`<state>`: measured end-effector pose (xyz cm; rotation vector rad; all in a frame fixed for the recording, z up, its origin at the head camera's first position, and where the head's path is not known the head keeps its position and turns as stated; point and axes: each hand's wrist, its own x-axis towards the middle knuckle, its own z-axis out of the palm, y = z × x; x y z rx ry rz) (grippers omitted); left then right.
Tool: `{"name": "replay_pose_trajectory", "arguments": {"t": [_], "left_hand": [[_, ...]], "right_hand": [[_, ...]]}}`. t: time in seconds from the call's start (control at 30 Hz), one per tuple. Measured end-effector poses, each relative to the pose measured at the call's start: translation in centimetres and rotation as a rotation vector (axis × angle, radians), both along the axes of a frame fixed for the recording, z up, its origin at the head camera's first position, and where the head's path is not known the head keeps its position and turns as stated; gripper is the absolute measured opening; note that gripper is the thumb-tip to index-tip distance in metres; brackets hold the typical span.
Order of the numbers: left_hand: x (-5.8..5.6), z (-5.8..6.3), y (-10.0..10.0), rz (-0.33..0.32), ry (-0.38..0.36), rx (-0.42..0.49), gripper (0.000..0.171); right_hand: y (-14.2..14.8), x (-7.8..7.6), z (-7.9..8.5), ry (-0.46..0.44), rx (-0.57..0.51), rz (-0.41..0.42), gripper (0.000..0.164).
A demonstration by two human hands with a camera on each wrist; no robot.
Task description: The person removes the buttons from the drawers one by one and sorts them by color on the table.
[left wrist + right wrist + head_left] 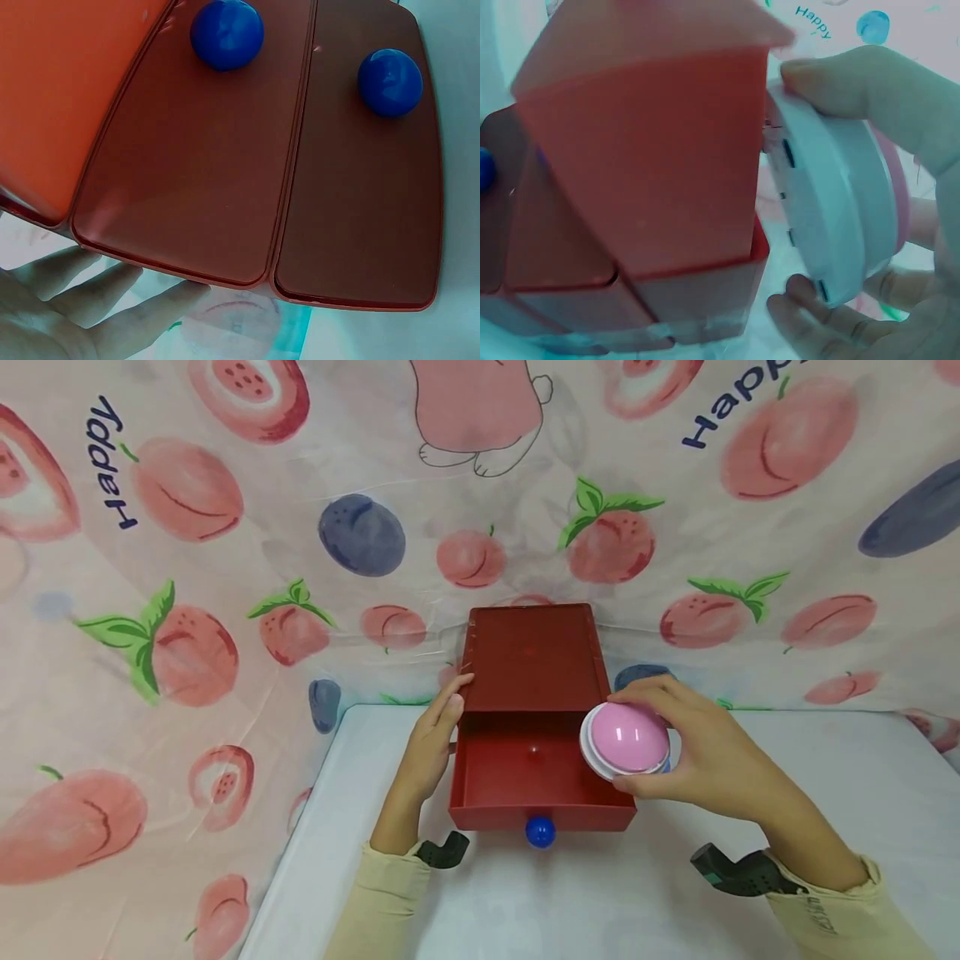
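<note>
The right hand (712, 768) grips a round pink-and-white object (630, 737) across its white rim, thumb and fingers spread on opposite sides, at the right edge of the pulled-out top drawer (495, 818); whether they touch, I cannot tell. The left hand (430, 747) lies against the red cabinet (532, 660) with fingers extended, grasping nothing. The object looks like light, stiff plastic; its glossy pink dome is probably slippery, so the rim seems the surer hold. The thin-walled cabinet likely slides easily unless braced at its side.

Head view forward-down; wrist views close, seemingly sharing drawers (225, 165).
</note>
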<state>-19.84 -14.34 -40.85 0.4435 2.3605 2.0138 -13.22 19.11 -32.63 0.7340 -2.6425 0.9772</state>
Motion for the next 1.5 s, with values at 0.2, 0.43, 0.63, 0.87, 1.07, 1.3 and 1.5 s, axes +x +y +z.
{"name": "replay_pose_trajectory", "arguments": {"t": [0.2,0.43,0.63,0.87,1.07,1.3,1.5], "left_hand": [[0.0,0.1,0.2,-0.015,-0.003,0.005,0.043],[0.1,0.2,0.1,0.002,-0.003,-0.017,0.042],[0.0,-0.1,0.1,0.005,0.002,-0.028,0.043],[0.1,-0.1,0.1,0.009,-0.003,-0.029,0.043],[0.0,-0.1,0.1,0.013,-0.006,-0.034,0.043],[0.0,-0.1,0.2,0.019,-0.008,-0.035,0.042],[0.0,-0.1,0.2,0.022,-0.009,-0.025,0.043]], "right_hand": [[1.6,0.6,-1.2,-0.003,-0.033,-0.097,0.085],[3.3,0.8,-3.8,-0.046,-0.092,-0.197,0.084],[4.7,1.0,-7.0,-0.154,-0.027,-0.208,0.083],[5.8,1.4,-10.6,-0.257,0.036,-0.197,0.083],[6.4,1.9,-12.5,-0.334,0.060,-0.191,0.085],[6.6,2.0,-14.0,-0.424,0.087,-0.197,0.088],[6.7,2.0,-15.1,-0.343,0.081,-0.141,0.084]]}}
